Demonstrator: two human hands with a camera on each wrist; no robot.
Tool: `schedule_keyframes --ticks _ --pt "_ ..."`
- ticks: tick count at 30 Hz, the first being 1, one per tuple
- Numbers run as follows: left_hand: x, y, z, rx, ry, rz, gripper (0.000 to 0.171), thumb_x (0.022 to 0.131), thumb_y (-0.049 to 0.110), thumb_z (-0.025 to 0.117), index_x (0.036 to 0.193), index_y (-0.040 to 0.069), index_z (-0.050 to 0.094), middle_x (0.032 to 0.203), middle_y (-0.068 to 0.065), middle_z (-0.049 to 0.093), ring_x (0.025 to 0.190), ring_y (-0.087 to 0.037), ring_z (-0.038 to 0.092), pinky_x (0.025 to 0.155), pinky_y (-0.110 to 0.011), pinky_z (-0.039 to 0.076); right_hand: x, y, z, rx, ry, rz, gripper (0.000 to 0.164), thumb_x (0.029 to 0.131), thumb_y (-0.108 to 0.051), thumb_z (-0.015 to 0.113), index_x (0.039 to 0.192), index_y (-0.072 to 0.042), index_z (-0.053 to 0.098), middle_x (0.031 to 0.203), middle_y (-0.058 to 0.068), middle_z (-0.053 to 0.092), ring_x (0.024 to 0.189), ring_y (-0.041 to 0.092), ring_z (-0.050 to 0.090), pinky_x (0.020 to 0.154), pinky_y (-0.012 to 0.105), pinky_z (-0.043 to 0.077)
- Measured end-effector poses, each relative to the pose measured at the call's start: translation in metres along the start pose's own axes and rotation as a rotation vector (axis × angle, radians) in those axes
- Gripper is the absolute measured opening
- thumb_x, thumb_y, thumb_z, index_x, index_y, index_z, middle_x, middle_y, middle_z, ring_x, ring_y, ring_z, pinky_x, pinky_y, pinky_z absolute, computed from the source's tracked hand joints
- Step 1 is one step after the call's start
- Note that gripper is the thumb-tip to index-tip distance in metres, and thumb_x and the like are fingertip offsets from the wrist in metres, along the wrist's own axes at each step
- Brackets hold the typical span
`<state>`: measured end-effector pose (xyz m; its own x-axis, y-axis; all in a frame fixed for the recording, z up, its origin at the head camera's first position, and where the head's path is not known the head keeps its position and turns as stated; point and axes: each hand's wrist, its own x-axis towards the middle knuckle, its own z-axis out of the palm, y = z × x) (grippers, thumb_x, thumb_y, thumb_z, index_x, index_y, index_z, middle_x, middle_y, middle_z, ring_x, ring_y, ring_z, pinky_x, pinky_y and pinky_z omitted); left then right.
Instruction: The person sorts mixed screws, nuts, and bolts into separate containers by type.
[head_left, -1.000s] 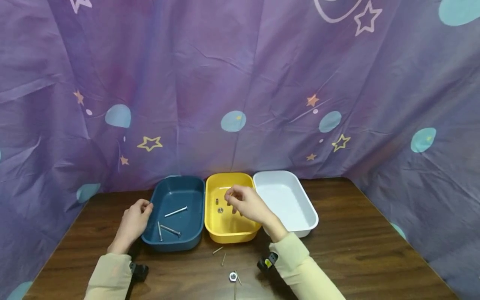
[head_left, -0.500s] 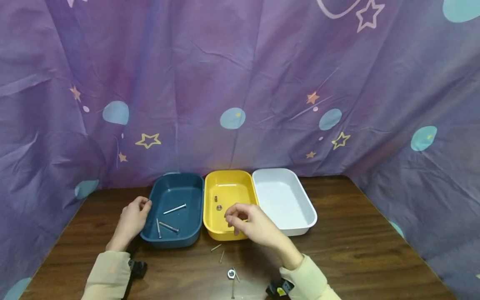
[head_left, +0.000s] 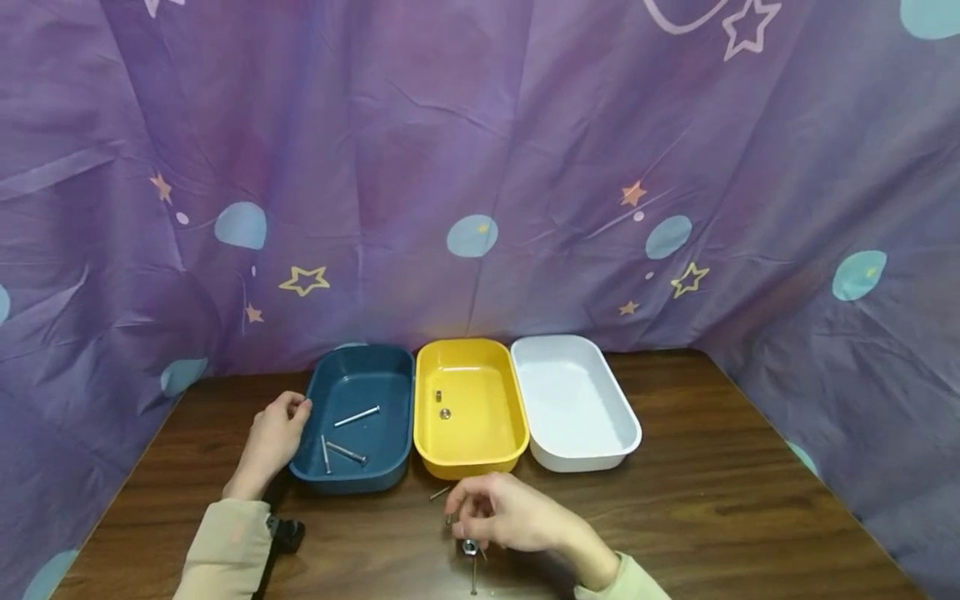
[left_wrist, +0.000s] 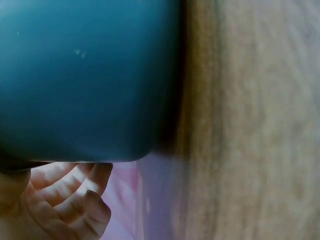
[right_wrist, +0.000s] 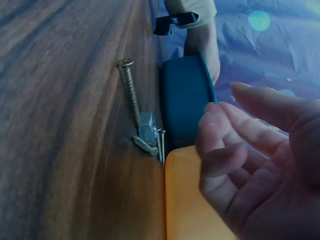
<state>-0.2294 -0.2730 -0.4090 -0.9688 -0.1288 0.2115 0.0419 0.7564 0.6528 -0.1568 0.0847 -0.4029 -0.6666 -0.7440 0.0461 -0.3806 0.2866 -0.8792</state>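
Note:
My left hand holds the left rim of the blue tray; in the left wrist view its fingers are bent at the rim. Three long bolts, one of them a silver bolt, lie in that tray. My right hand hangs over the table in front of the yellow tray, fingers loosely bent and nothing visible between them. Just beneath it is a hex nut. In the right wrist view a long screw and several smaller screws lie around the nut.
Two small nuts, one of them a round-looking nut, lie in the yellow tray. To its right stands a white tray. All three trays stand side by side on the wooden table, before a purple curtain.
My right hand has moved from above the yellow tray toward the front of the table, down to the nut and screws. The left hand has stayed at the blue tray's rim.

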Motion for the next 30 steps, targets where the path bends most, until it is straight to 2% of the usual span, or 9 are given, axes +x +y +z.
schedule_keyframes --ticks 4,8,13,21,25,30 --pt "0.001 0.0 0.001 0.006 0.005 0.001 0.027 0.102 0.019 0.049 0.114 -0.003 0.058 0.09 -0.013 0.061 0.079 -0.029 0.056 0.069 -0.041 0.042 -0.003 0.004 0.003 -0.048 -0.056 0.032 0.019 0.085 0.004 0.069 0.1 -0.005 0.064 0.067 -0.009 0.058 0.053 0.002 0.054 0.048 0.018 0.043" --pt "0.0 0.001 0.003 0.0 -0.009 0.004 0.027 0.102 0.019 0.048 0.114 -0.003 0.058 0.089 -0.013 0.06 0.078 -0.029 0.055 0.068 -0.04 0.042 -0.007 0.006 0.004 -0.134 -0.058 0.051 0.029 0.077 0.014 0.065 0.097 -0.007 0.065 0.064 -0.012 0.055 0.051 -0.002 0.051 0.047 0.017 0.041" --pt "-0.003 0.003 0.006 -0.008 -0.02 -0.008 0.026 0.102 0.018 0.049 0.114 -0.003 0.058 0.089 -0.012 0.06 0.077 -0.028 0.055 0.067 -0.038 0.042 -0.01 0.009 0.007 -0.217 -0.039 0.064 0.032 0.072 0.013 0.066 0.094 -0.01 0.066 0.063 -0.015 0.052 0.054 -0.004 0.048 0.051 0.016 0.041" --pt "0.0 0.008 0.005 -0.009 -0.003 0.015 0.025 0.102 0.018 0.05 0.112 -0.004 0.058 0.088 -0.013 0.061 0.078 -0.029 0.056 0.068 -0.041 0.042 -0.011 0.009 0.004 -0.469 -0.059 0.094 0.03 0.07 0.006 0.07 0.087 -0.019 0.067 0.066 -0.018 0.05 0.06 -0.005 0.047 0.057 0.016 0.042" --pt "0.001 0.006 0.004 -0.006 -0.005 0.006 0.026 0.102 0.018 0.05 0.112 -0.005 0.057 0.089 -0.014 0.061 0.079 -0.03 0.056 0.069 -0.042 0.042 -0.008 0.01 0.006 -0.502 -0.065 0.118 0.034 0.068 0.007 0.071 0.085 -0.022 0.066 0.065 -0.018 0.051 0.06 -0.004 0.047 0.057 0.016 0.042" --pt "-0.002 0.001 0.001 0.003 -0.006 -0.014 0.026 0.102 0.019 0.049 0.113 -0.004 0.057 0.089 -0.013 0.061 0.079 -0.029 0.055 0.067 -0.039 0.041 -0.004 0.011 0.009 -0.522 -0.087 0.107 0.036 0.067 0.008 0.072 0.084 -0.023 0.063 0.065 -0.017 0.049 0.06 -0.004 0.046 0.056 0.016 0.041"
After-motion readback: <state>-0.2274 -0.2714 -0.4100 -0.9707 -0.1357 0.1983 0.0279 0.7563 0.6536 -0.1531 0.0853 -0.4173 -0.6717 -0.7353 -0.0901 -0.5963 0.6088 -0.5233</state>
